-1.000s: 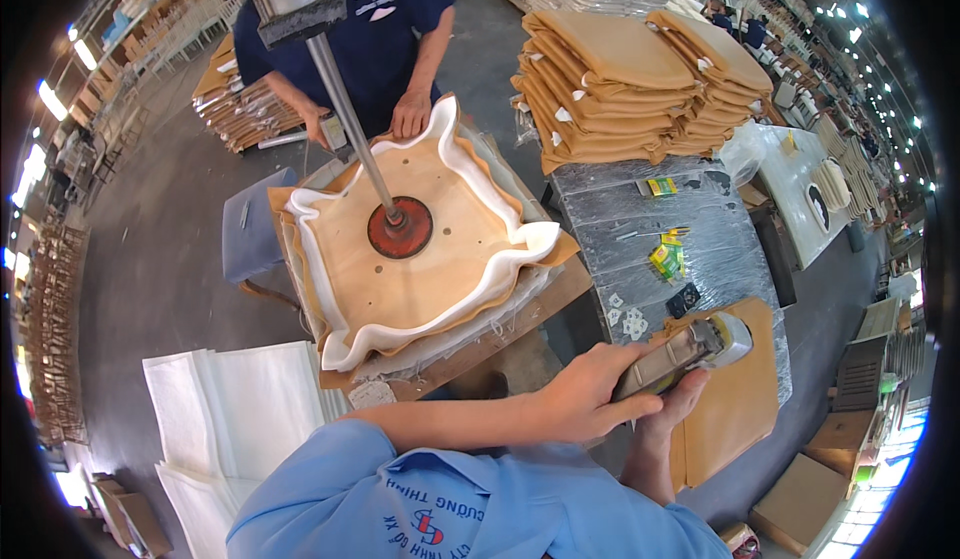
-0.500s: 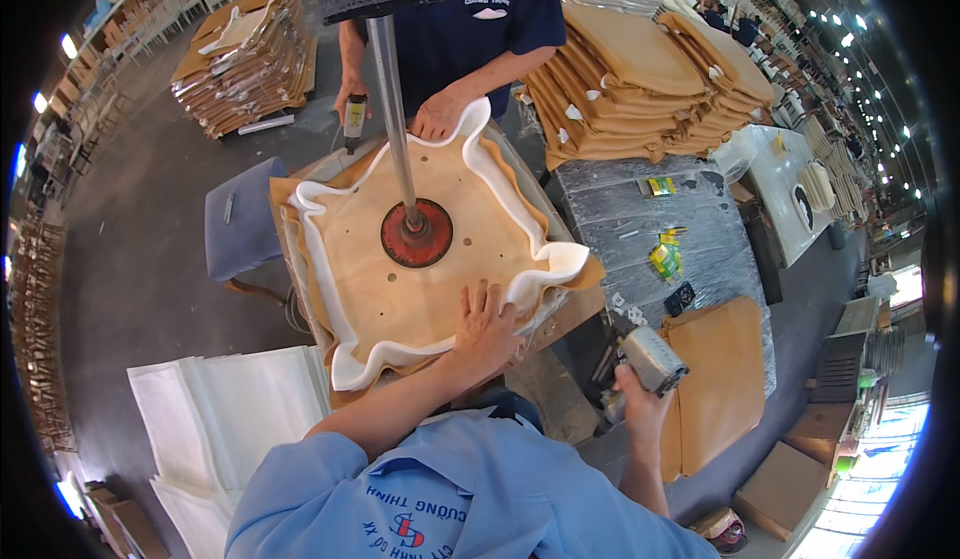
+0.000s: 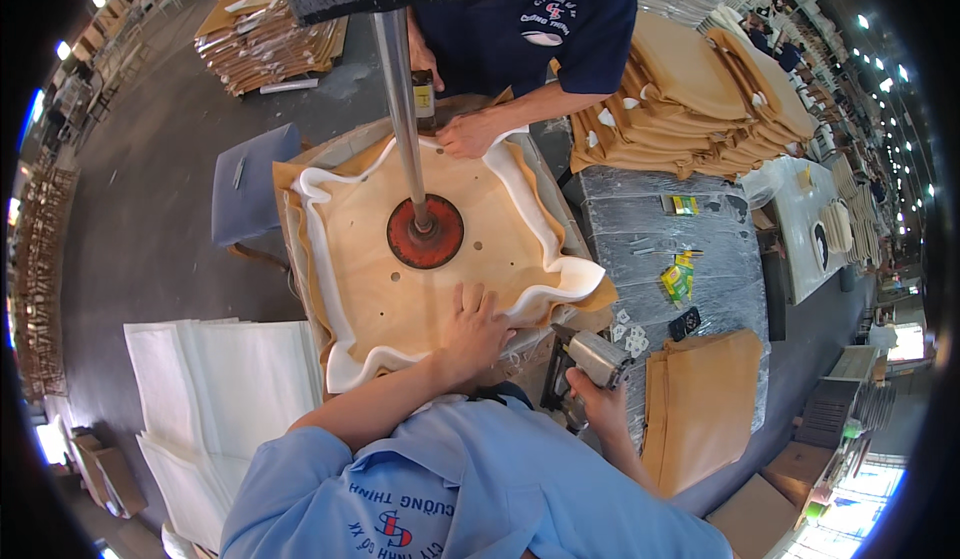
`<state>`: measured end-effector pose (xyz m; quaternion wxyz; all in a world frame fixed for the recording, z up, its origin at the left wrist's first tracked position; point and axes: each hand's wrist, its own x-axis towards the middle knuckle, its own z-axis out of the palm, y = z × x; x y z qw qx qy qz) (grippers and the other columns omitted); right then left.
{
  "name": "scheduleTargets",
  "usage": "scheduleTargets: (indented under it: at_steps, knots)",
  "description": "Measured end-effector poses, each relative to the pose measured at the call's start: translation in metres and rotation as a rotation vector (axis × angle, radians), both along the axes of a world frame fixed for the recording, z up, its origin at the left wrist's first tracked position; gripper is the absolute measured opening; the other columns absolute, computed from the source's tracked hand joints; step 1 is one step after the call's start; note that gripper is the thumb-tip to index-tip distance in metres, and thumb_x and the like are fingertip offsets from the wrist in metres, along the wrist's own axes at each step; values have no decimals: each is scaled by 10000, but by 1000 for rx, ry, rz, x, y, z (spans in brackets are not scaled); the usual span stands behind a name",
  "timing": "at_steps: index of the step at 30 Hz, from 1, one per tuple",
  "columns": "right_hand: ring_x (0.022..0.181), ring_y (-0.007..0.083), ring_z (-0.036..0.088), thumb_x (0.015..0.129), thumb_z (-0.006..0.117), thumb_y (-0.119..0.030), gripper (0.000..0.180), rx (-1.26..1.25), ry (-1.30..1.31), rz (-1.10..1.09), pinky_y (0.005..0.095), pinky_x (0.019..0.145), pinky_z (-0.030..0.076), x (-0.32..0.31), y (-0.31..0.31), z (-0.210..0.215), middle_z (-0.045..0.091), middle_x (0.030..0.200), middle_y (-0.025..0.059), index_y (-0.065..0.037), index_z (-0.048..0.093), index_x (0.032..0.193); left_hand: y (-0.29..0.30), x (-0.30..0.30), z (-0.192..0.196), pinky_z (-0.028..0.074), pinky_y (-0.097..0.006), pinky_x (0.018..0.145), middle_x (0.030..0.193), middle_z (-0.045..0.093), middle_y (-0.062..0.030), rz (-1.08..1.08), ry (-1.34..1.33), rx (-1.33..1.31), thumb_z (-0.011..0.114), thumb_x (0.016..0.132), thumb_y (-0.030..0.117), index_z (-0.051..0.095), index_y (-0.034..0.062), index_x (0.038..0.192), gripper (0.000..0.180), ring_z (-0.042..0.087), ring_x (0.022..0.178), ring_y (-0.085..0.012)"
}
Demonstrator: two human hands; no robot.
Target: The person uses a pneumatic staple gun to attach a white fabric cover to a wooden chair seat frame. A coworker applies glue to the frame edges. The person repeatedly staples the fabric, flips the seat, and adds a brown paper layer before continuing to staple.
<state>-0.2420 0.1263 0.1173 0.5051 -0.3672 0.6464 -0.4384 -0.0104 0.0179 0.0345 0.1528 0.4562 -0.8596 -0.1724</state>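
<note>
A square wooden seat board point(image 3: 370, 289) lies on a work stand, with white fabric point(image 3: 555, 279) folded up around its edges. A red press disc point(image 3: 425, 231) on a steel rod point(image 3: 398, 99) bears down on its middle. My left hand point(image 3: 475, 329) lies flat on the board's near edge, touching the white fabric. My right hand point(image 3: 600, 404) grips a grey staple gun point(image 3: 590, 357) just off the board's near right corner. Across the board, a co-worker in a dark blue shirt rests a hand point(image 3: 468, 135) on the far edge and holds a small tool point(image 3: 424, 99).
Stacked tan seat covers point(image 3: 700, 99) sit at the back right. A plastic-wrapped table point(image 3: 650, 229) to the right carries small yellow-green boxes point(image 3: 677, 281) and a tan fabric piece point(image 3: 700, 414). White sheets point(image 3: 220, 389) lie at the left, beside a blue-grey stool point(image 3: 255, 184).
My left hand has left the staple gun and come to rest on the board's near edge. My right hand has kept the gun and brought it to the near right corner.
</note>
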Motion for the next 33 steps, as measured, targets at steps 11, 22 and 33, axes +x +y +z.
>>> scheduleTargets:
  at_steps: [11, 22, 33]
  knots:
    - [623, 103, 636, 947, 802, -206, 272, 257, 155, 402, 288, 569, 514, 18, -71, 7, 691, 746, 33, 12, 715, 1082, -29, 14, -16, 165, -650, 1279, 1419, 528, -144, 196, 185, 106, 731, 911, 269, 811, 84, 962, 207, 331, 1511, -416]
    - [531, 108, 611, 924, 814, -200, 259, 444, 248, 364, 273, 444, 475, 51, -130, -9, 675, 762, 34, 10, 702, 1026, -29, 13, -28, 149, -593, 1304, 1482, 513, -114, 249, 302, 150, 739, 892, 285, 829, 87, 962, 228, 284, 1543, -397]
    - [489, 102, 565, 925, 795, -151, 192, 473, 380, 406, 290, 416, 442, 54, -138, -17, 635, 715, 16, -12, 686, 999, -31, 12, -21, 169, -591, 1297, 1497, 519, -92, 296, 325, 188, 738, 879, 267, 825, 78, 951, 220, 294, 1550, -402]
